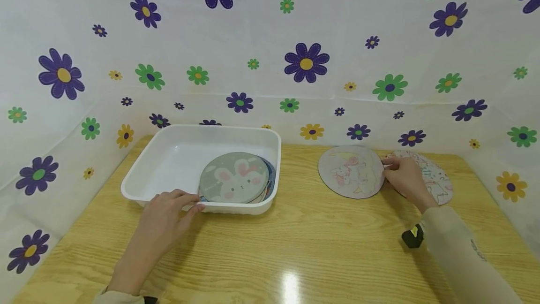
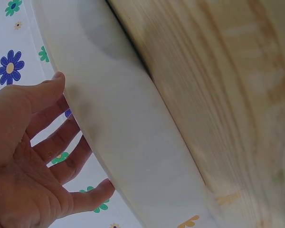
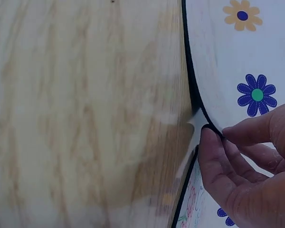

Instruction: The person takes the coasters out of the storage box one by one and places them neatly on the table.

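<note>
My right hand (image 1: 406, 177) pinches the right edge of a round mouse pad (image 1: 350, 172), pale pink-grey with a bunny and moon print. Its dark underside edge shows between thumb and fingers in the right wrist view. A second round mouse pad (image 1: 440, 184), white with a red and blue pattern, lies partly hidden behind that hand. My left hand (image 1: 166, 215) holds the near rim of a white plastic basin (image 1: 160, 168), thumb outside and fingers over the rim. Inside, at the basin's right, a grey-green mouse pad (image 1: 234, 179) with a white bunny tops a stack.
The basin stands at the left back of a wooden table (image 1: 320, 243). White cloth (image 1: 261, 32) printed with flowers hangs behind the table and at both sides. A dark wrist device (image 1: 412, 236) hangs below the right sleeve (image 1: 460, 247).
</note>
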Available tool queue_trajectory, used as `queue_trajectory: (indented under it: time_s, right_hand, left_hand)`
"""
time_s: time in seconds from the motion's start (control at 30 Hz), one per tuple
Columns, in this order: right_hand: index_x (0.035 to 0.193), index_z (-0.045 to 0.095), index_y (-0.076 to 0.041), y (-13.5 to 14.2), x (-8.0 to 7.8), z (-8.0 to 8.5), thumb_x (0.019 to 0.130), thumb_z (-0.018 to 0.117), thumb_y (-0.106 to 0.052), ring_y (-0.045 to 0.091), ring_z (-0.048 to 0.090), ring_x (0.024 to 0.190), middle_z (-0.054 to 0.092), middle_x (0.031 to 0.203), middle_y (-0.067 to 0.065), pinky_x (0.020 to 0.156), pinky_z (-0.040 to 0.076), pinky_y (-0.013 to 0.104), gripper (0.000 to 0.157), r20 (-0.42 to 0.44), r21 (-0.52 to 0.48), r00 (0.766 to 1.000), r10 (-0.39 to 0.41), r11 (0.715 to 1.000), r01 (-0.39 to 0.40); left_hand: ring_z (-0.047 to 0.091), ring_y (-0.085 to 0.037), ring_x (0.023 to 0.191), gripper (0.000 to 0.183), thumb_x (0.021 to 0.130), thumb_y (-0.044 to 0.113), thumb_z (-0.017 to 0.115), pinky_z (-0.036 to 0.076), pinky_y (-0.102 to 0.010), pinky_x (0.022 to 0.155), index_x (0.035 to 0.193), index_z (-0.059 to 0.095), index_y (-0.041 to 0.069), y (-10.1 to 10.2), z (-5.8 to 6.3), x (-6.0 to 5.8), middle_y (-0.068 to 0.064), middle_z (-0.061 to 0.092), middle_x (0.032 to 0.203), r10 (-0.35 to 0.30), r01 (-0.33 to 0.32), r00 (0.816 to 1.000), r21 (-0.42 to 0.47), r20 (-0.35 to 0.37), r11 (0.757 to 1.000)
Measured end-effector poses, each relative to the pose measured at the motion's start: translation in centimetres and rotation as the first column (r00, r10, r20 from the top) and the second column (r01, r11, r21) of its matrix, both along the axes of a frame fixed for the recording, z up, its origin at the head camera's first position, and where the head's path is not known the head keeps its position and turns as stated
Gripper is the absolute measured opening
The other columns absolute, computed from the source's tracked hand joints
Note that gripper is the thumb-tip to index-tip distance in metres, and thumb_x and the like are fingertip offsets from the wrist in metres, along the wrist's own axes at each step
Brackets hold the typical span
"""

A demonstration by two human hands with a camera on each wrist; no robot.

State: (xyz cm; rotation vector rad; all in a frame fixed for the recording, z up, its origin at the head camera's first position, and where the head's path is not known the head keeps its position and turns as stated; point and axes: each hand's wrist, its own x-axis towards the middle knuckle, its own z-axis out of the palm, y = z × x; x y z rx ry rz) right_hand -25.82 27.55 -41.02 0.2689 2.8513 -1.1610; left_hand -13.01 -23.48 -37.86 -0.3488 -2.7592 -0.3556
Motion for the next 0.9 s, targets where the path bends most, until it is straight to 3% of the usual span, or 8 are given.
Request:
queue_trajectory:
  time_s: [0.3, 0.57, 0.9]
  right_hand:
    - [0.127, 0.054, 0.007, 0.3, 0.13, -0.29, 0.085, 0.056, -0.008, 0.022, 0.066, 0.082, 0.06, 0.115, 0.029, 0.064, 0.058, 0.026, 0.045, -0.01, -0.019, 1.0, 0.002, 1.0, -0.003]
    - [0.121, 0.059, 0.006, 0.4, 0.06, -0.46, 0.084, 0.059, -0.01, 0.016, 0.064, 0.072, 0.062, 0.109, 0.027, 0.058, 0.054, 0.02, 0.04, -0.009, 0.032, 1.0, -0.019, 0.999, 0.02]
    - [0.116, 0.062, 0.007, -0.01, -0.06, -0.26, 0.084, 0.058, -0.011, 0.019, 0.063, 0.075, 0.064, 0.109, 0.026, 0.062, 0.05, 0.023, 0.036, -0.014, 0.127, 1.0, -0.004, 0.992, 0.005]
  left_hand:
    - [0.065, -0.034, 0.091, 0.026, 0.086, 0.032, 0.068, 0.049, -0.051, 0.079, 0.104, 0.073, 0.013, -0.02, 0.0, -0.05, -0.008, 0.071, 0.102, 0.007, -0.007, 1.0, -0.002, 0.018, 1.0]
    - [0.065, -0.034, 0.092, 0.026, 0.086, 0.031, 0.068, 0.05, -0.052, 0.078, 0.105, 0.073, 0.014, -0.03, -0.01, -0.08, -0.007, 0.071, 0.102, 0.01, -0.01, 1.0, -0.004, 0.024, 1.0]
    - [0.065, -0.034, 0.09, 0.026, 0.085, 0.03, 0.069, 0.05, -0.051, 0.079, 0.104, 0.073, 0.013, -0.05, -0.06, -0.13, -0.008, 0.071, 0.101, 0.005, -0.005, 1.0, 0.002, 0.016, 1.0]
